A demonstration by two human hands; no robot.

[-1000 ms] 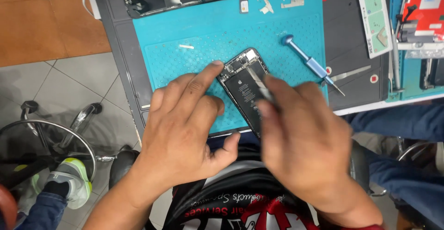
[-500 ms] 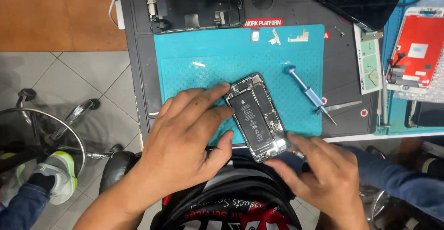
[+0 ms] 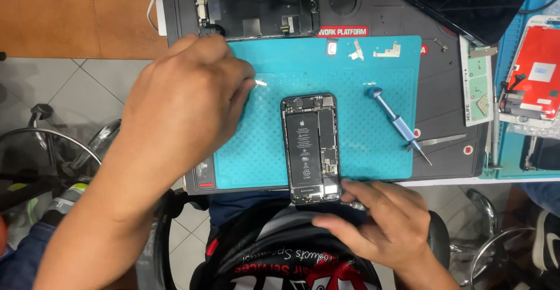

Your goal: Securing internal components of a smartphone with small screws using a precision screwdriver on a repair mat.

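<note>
1 opened phone (image 3: 311, 148), 1 screwdriver (image 3: 398, 124), 2 hands: left (image 3: 185, 95) grip unclear, right (image 3: 382, 223) pinching phone's corner.

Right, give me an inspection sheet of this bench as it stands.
Surface: teal dotted silicone mat on a dark work platform.
Job's things: opened black phone, battery exposed, lying upright on the mat.
Clutter: blue-handled screwdriver, small metal brackets, metal tweezers, detached screen frame, red-backed display panel.
Grip: left hand hovers above the mat's left part; right hand touches the phone's lower end.
Cables: white cable at the platform's top-left.
Surroundings: tiled floor, chrome stool bases.
</note>
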